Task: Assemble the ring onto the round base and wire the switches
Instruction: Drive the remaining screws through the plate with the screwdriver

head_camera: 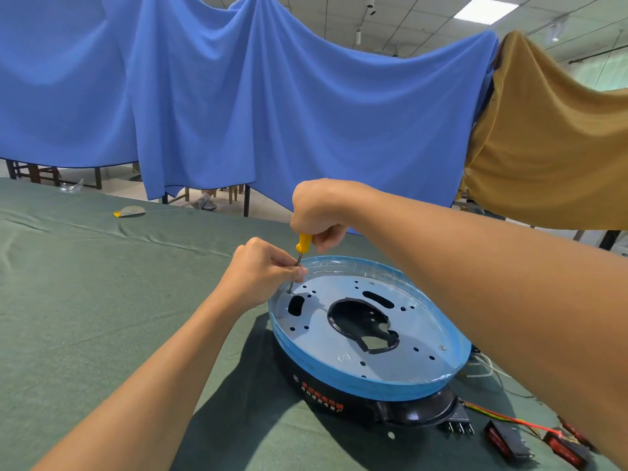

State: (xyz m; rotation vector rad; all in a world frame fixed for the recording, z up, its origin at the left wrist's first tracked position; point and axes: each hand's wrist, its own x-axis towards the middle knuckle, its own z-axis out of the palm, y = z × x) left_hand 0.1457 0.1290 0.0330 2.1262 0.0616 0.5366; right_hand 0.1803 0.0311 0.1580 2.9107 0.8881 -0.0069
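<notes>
On the green cloth [85,300], the right hand [317,212] grips an upright screwdriver [300,253] while the left hand [261,270] pinches its shaft.

I have both bare forearms reaching forward and meeting near the middle of the view. The left arm comes up from the lower left with a fairly straight wrist. The left hand [263,266] has its fingers curled, thumb and fingertips pinching the thin shaft of the screwdriver [303,243] low down. The right arm crosses in from the right edge (it fills much of that side), wrist bent downward. The right hand [319,212] sits higher, knuckles up, fingers closed round the screwdriver's yellow handle. The hands are close, not touching as far as I can tell.
</notes>
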